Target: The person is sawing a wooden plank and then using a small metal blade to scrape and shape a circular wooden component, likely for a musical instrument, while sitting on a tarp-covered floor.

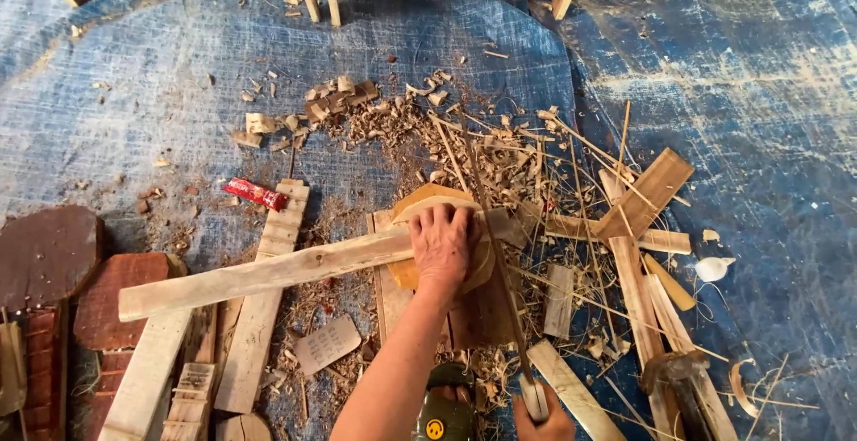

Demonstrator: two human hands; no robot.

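Surface: blue tarpaulin [134, 75] on the floor, littered with wood shavings [420, 120].
Left hand [443, 243]: pressed flat, fingers spread, on a long wooden plank [268, 273] lying across a rounded wood block [428, 198].
Right hand [543, 421]: closed around a long thin blade [500, 271].
Risk: blade edge just beside the left fingers; a slip could cut.
Surroundings: red wrapper [255, 194], bricks [116, 294], slats [638, 298] crowd the work.

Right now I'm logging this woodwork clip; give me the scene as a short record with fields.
left hand: pressed flat on a long pale plank
right hand: grip closed on a thin blade
under plank: rounded wooden block
ground: blue tarp, wood shavings, red wrapper
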